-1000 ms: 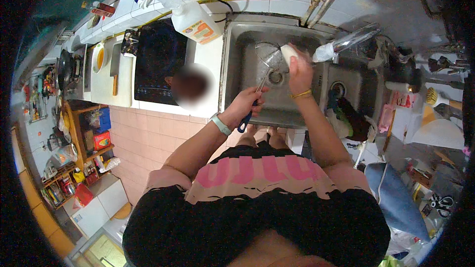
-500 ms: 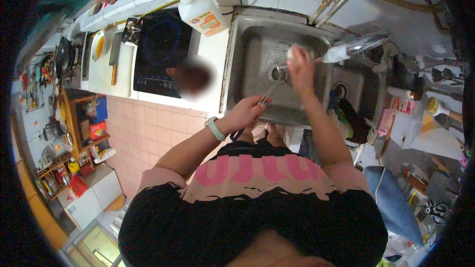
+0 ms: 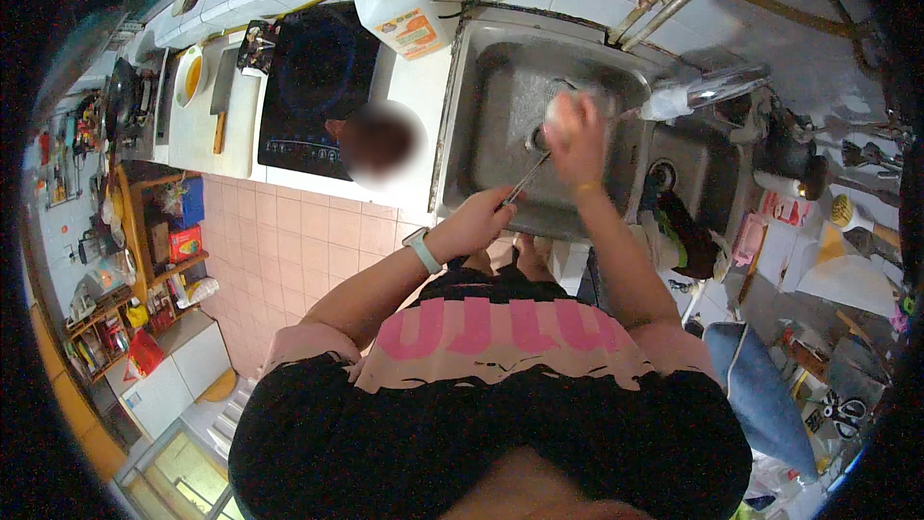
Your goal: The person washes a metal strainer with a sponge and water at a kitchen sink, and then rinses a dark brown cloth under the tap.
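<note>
Over the front of a steel sink (image 3: 491,207), my left hand (image 3: 476,221) is closed round the thin metal handle of a wire whisk (image 3: 530,177), holding it slanted up and to the right. My right hand (image 3: 577,135) is above the basin, its fingers curled over the whisk's wire head, which they mostly cover. Something pale (image 3: 555,116) shows at these fingertips; motion blur hides what it is. Below is the drain (image 3: 536,141), partly covered by my right hand. Wet streaks shine on the basin floor.
A smaller basin (image 3: 707,169) adjoins on the right, with a plastic-wrapped faucet (image 3: 688,96) behind. Left stand a white jug (image 3: 399,14), a black cooktop (image 3: 313,77), a knife (image 3: 221,101) on a board, and a bowl of yellow liquid (image 3: 192,79). A dark cloth (image 3: 685,231) hangs at the sink's right front.
My right hand has shifted slightly and now covers more of the whisk's wire head. My left hand keeps its hold on the handle. The whole view has shifted slightly.
</note>
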Available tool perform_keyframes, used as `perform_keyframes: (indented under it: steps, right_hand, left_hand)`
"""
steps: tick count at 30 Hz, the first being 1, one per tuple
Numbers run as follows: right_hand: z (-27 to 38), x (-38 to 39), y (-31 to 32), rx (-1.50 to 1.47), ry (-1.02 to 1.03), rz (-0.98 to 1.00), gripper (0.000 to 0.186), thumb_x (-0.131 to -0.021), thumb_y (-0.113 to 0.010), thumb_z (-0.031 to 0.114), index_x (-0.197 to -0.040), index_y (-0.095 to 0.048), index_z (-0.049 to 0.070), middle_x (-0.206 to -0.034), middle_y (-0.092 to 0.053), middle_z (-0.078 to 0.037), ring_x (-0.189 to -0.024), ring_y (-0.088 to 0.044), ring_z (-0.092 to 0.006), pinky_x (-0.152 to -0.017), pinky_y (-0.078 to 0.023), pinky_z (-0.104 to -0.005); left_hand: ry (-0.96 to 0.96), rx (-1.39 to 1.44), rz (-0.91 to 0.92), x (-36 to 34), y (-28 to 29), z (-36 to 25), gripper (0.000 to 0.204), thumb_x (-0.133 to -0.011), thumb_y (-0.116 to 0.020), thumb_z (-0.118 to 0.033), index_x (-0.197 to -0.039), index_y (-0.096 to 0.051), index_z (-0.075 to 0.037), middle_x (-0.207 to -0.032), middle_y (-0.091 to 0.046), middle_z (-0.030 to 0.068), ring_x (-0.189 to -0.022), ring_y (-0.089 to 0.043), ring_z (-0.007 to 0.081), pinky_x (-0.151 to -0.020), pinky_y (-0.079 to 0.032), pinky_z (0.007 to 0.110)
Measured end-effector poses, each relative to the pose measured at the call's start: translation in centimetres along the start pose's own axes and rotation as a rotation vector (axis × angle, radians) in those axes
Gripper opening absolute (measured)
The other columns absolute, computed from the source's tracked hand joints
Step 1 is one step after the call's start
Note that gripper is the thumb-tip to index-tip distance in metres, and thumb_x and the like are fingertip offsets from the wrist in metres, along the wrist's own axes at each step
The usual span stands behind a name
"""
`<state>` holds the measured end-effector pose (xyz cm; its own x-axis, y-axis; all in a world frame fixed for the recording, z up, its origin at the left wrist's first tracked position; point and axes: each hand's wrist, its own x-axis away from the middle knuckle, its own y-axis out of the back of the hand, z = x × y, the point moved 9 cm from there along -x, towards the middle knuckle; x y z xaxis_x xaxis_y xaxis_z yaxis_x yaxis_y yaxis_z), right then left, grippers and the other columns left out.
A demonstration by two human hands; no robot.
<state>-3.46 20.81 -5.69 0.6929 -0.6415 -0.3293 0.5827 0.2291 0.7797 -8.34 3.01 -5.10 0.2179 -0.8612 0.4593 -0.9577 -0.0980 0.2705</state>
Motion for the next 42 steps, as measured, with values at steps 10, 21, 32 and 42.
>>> perform_keyframes:
  steps: [10, 21, 32, 42]
  right_hand:
    - [-12.2, 2.4, -4.6, -0.488, -0.916, 0.052, 0.069, -0.072, -0.07, 0.024, -0.131, -0.043, 0.003, -0.123, -0.053, -0.015, -0.107, -0.055, -0.0288, -0.088, -0.046, -0.0388]
    - [-15.0, 7.5, -2.4, -0.795, -0.761, -0.156, 0.052, -0.091, -0.05, 0.045, -0.126, -0.047, 0.007, -0.111, -0.059, -0.013, -0.092, -0.06, -0.0234, -0.074, -0.053, -0.0378]
    - [-6.7, 2.1, -5.6, -2.009, -0.937, 0.192, 0.054, -0.09, -0.046, 0.053, -0.127, -0.046, 0.013, -0.09, -0.058, -0.009, -0.075, -0.057, -0.0188, -0.056, -0.047, -0.0298]
    - [-8.6, 2.7, -10.2, -2.06, -1.105, 0.219, 0.031, -0.093, -0.049, 0.04, -0.089, -0.049, 0.009, -0.064, -0.045, -0.001, -0.051, -0.043, -0.0116, -0.041, -0.034, -0.0226]
  left_hand:
    - [-0.172, -0.582, -0.19, -0.1, 1.2, -0.1, 0.039, -0.087, -0.054, -0.015, -0.123, -0.046, -0.002, -0.086, -0.062, 0.0201, -0.073, -0.061, 0.0372, -0.064, -0.05, 0.045]
    - [0.095, 0.152, -0.051, -1.6, 1.0, 3.3, 0.03, -0.094, -0.046, -0.024, -0.107, -0.055, 0.002, -0.069, -0.055, 0.0132, -0.063, -0.055, 0.0227, -0.061, -0.044, 0.035]
    - [0.242, 0.277, -0.158, 1.8, 2.3, 7.9, 0.03, -0.097, -0.041, -0.025, -0.107, -0.054, 0.0, -0.066, -0.05, 0.0064, -0.059, -0.049, 0.014, -0.054, -0.041, 0.03]
    - [0.309, 0.293, -0.188, 4.4, 3.1, 7.5, 0.028, -0.096, -0.042, -0.025, -0.106, -0.053, -0.002, -0.069, -0.052, 0.0062, -0.056, -0.048, 0.014, -0.053, -0.04, 0.029]
